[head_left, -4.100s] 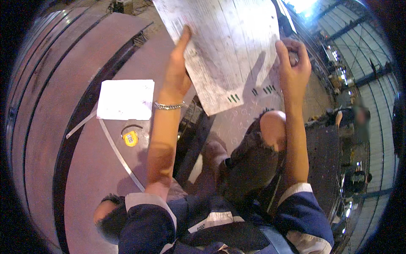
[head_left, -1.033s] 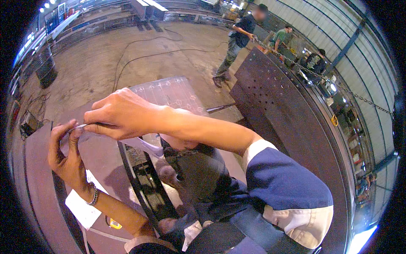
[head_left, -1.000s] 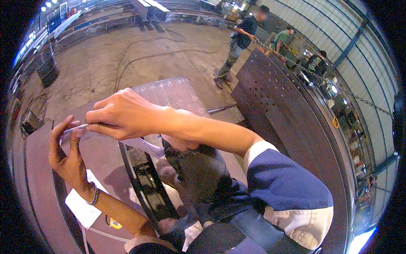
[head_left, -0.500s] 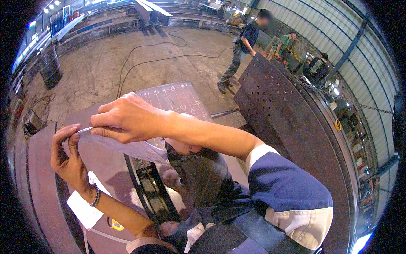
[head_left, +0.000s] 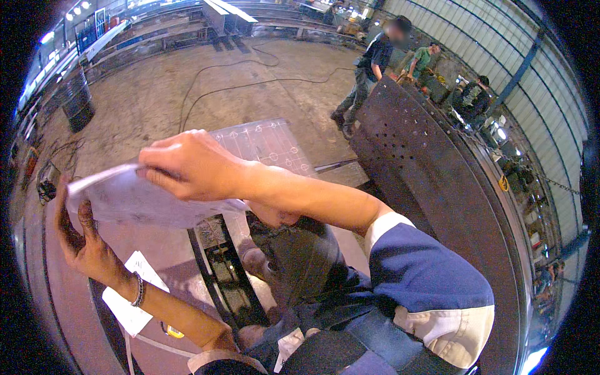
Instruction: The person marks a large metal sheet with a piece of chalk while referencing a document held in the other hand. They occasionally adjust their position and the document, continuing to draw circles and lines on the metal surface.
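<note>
1. Head view: a large paper sheet is held up at 9 o'clock, above brown steel plates on a workshop's concrete floor.
2. The right hand fingers pinch its top edge; the left hand fingers clasp its left end.
3. Its long axis runs 9 to 3 o'clock, seen nearly edge-on.

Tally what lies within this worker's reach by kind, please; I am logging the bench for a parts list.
Large drawing sheet, held by the left hand and right hand: 1
Small white paper: 1
Yellow tape measure: 1
Perforated steel plate: 1
Bracelet on the left wrist: 1
Total: 5
</note>
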A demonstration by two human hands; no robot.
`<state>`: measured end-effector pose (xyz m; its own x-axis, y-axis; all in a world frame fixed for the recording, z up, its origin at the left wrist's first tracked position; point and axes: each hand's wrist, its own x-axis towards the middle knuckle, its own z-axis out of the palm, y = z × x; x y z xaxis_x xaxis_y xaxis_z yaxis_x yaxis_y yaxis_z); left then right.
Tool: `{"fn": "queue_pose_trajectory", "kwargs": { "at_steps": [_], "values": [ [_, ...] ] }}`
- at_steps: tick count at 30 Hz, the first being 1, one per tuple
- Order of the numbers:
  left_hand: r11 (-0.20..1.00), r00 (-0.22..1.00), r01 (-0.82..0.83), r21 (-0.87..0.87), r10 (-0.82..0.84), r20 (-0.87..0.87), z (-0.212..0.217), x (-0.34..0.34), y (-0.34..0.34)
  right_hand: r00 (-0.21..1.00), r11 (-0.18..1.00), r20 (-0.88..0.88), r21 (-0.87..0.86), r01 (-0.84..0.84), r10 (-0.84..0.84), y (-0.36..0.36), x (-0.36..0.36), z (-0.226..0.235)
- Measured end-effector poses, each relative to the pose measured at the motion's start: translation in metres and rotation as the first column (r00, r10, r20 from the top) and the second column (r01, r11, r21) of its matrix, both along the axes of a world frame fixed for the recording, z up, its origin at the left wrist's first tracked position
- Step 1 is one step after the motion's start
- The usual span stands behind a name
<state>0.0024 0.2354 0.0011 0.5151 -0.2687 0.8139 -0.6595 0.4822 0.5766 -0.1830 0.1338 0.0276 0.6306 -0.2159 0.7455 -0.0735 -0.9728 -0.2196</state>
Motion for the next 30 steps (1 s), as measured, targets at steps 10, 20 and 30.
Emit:
{"fn": "queue_pose_trajectory", "kwargs": {
  "at_steps": [10,20,30],
  "values": [
    [0.897,0.999,-0.005,0.442,0.021,-0.032,-0.058,0.063,-0.005,0.924,0.924,0.374,0.374,-0.077,-0.074,-0.005,0.007,0.011],
    [0.859,0.897,0.271,0.435,-0.06,-0.439,-0.053,0.044,-0.02,0.861,0.82,0.13,0.403,0.407,-0.491,-0.044,0.005,-0.015],
    [0.965,0.943,0.217,0.149,-0.167,-0.289,-0.014,-0.071,-0.031,0.967,0.984,0.239,0.169,0.048,-0.088,-0.024,0.03,-0.009]
  ]
}}
